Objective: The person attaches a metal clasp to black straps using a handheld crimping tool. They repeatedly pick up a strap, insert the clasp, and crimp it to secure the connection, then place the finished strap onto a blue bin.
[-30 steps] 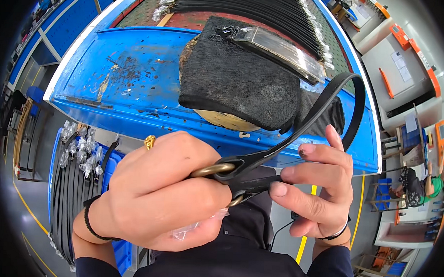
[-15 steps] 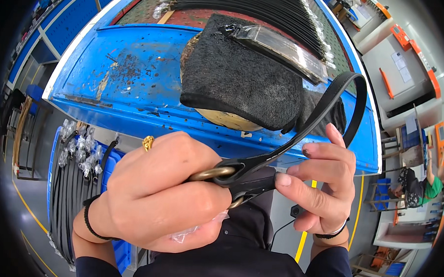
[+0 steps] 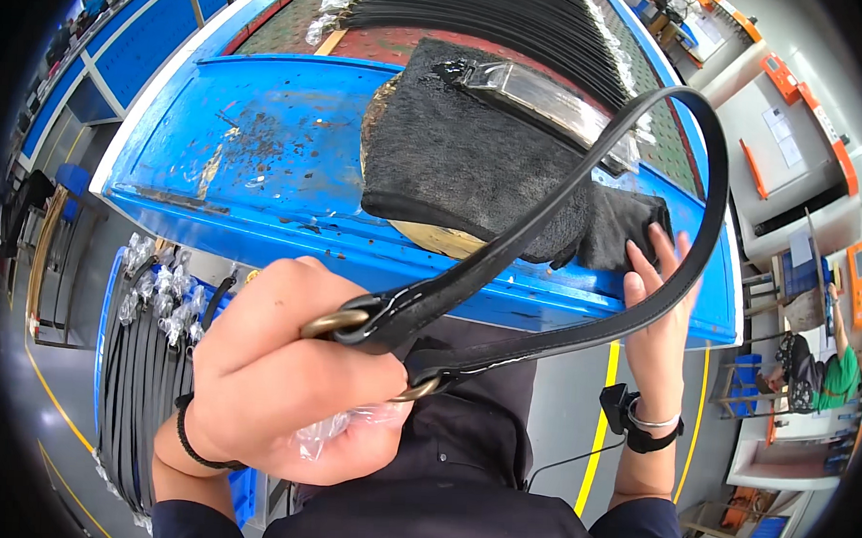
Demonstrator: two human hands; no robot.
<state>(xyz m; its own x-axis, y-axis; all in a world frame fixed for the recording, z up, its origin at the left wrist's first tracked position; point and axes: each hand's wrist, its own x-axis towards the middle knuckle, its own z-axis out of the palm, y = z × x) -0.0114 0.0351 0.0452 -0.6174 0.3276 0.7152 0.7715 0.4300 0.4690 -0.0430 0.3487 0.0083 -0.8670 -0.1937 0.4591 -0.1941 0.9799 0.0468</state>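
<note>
Blue metal workbench (image 3: 262, 165) fills the upper half of the frame, scuffed and rusty in spots, with a dark grey cloth pad (image 3: 464, 165) sitting on it at centre top and a brush with a clear handle (image 3: 544, 96) lying across the pad's upper right corner. Behind that, along the top edge, there's a big spread of black straps (image 3: 490, 12), and another pile of straps with bagged buckles (image 3: 148, 353) down at the lower left. The glossy black leather strap (image 3: 548, 226) cuts right across the view as a big loop, arcing up to the upper right and blocking part of the pad and bench edge. Left hand (image 3: 292, 378), centre-left and close to the camera, is clenched tight around the strap's two ends where the brass rings (image 3: 337, 321) poke out of the fist, plus a bit of clear plastic. Right hand (image 3: 655, 317) is open, fingers flat, reaching through the loop onto the bench edge by a dark rag (image 3: 625, 229), not gripping anything.
</note>
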